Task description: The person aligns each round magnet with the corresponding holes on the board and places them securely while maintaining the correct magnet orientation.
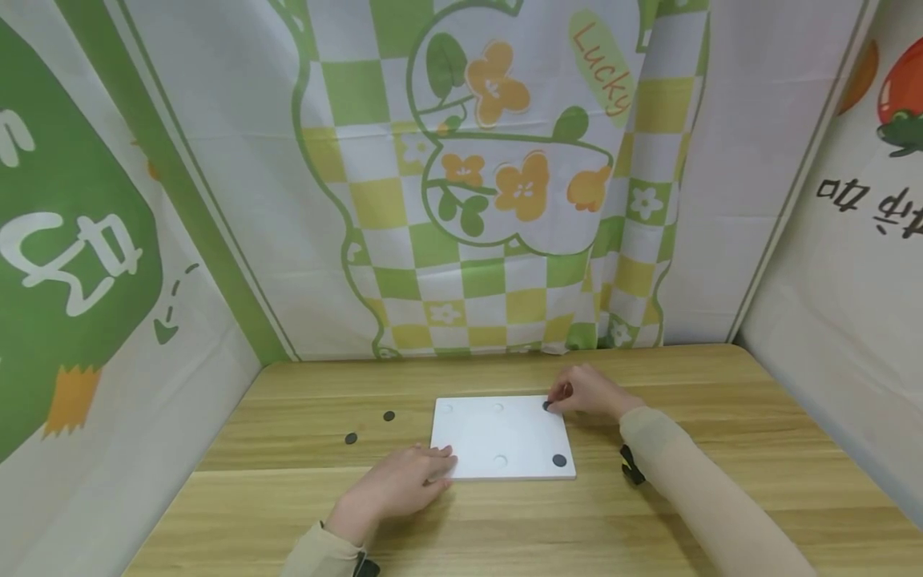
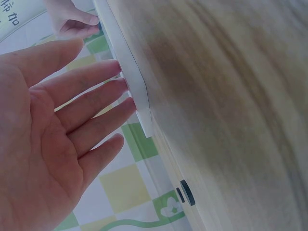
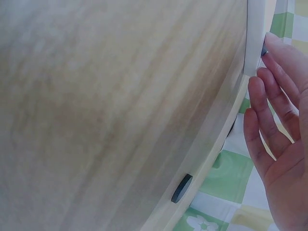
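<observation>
A white rectangular board (image 1: pixel 497 433) with shallow round recesses lies flat on the table. At its far right corner my right hand (image 1: pixel 591 393) pinches a small black disc (image 1: pixel 546 406) between thumb and index finger; the other fingers are loosely spread in the right wrist view. Another black disc (image 1: pixel 559 461) sits at the near right corner of the board. My left hand (image 1: pixel 411 481) rests its fingertips on the near left part of the board, with fingers fairly straight and nothing held, as the left wrist view shows. Whatever lies beneath those fingers is hidden.
Left of the board, two loose black discs lie on the wooden table (image 1: pixel 288 497): one farther disc (image 1: pixel 389 416) and one nearer disc (image 1: pixel 351 438). In the right wrist view another disc (image 3: pixel 182 188) lies on the table. Printed curtains (image 1: pixel 497 280) hang behind and on both sides.
</observation>
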Action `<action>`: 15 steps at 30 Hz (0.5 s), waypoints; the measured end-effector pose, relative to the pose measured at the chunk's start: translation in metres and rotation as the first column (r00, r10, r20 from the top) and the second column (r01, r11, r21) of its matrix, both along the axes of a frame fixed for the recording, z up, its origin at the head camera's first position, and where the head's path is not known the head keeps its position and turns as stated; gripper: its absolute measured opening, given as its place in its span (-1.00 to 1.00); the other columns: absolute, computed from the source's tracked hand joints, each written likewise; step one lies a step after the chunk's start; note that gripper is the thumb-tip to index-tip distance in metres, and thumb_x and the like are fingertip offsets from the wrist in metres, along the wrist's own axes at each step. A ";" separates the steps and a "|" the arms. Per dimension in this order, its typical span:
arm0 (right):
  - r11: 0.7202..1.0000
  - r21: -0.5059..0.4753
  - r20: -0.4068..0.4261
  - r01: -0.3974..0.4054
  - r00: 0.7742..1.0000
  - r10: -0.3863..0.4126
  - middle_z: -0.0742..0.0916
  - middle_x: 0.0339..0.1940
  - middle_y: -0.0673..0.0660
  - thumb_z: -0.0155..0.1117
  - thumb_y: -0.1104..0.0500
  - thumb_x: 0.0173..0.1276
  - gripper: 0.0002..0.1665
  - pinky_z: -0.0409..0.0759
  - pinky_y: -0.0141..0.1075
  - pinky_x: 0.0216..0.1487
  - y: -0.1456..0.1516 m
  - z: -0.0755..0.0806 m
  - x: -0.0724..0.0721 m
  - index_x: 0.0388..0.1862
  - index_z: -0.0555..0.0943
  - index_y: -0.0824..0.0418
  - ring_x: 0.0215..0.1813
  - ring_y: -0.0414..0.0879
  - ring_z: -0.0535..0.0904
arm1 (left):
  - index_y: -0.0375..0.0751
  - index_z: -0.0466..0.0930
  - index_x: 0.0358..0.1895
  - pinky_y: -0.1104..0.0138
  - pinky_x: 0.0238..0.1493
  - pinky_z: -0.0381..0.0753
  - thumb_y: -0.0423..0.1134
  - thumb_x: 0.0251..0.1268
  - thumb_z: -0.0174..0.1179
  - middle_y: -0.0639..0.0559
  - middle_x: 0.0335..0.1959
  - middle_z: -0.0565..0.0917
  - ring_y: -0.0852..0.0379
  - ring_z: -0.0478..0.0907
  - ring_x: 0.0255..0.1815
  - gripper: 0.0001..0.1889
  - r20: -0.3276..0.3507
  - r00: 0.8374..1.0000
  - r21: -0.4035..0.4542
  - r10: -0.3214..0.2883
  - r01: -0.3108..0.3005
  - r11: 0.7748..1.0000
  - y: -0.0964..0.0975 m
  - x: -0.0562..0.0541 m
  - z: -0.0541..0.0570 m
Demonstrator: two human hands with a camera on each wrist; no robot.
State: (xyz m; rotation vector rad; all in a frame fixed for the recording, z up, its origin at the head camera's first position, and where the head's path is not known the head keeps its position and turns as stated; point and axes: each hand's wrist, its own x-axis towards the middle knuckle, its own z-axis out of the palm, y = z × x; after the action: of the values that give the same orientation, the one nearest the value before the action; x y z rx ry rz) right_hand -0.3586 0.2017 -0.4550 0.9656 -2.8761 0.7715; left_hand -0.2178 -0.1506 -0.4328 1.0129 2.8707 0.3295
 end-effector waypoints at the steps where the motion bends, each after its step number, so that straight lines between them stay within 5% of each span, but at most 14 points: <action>1: 1.000 0.001 0.000 0.002 1.000 -0.002 0.72 -0.39 -0.13 0.48 0.03 0.09 -0.86 0.61 -0.49 -0.29 0.000 0.000 0.000 -0.38 0.73 0.01 -0.36 -0.34 0.59 | -0.17 0.47 0.25 -0.01 0.40 0.29 -0.08 0.42 0.01 -0.07 0.32 0.45 -0.06 0.40 0.32 -0.58 0.000 1.000 0.000 0.000 0.000 1.000 0.000 0.000 0.000; 15: 1.000 -0.013 -0.012 -0.027 1.000 0.027 0.73 -0.39 -0.10 0.48 0.04 0.08 -0.86 0.61 -0.49 -0.30 0.000 0.002 0.000 -0.39 0.73 0.03 -0.36 -0.32 0.61 | -0.18 0.47 0.25 -0.01 0.39 0.29 -0.08 0.43 -0.01 -0.06 0.32 0.45 -0.07 0.40 0.32 -0.57 -0.004 1.000 -0.002 0.005 -0.005 1.000 0.001 0.001 0.001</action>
State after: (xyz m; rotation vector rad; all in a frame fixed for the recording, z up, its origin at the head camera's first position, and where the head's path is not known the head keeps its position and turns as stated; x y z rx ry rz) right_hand -0.3588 0.2021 -0.4533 1.0061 -2.8500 0.7837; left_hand -0.2171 -0.1499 -0.4313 1.0074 2.8769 0.3246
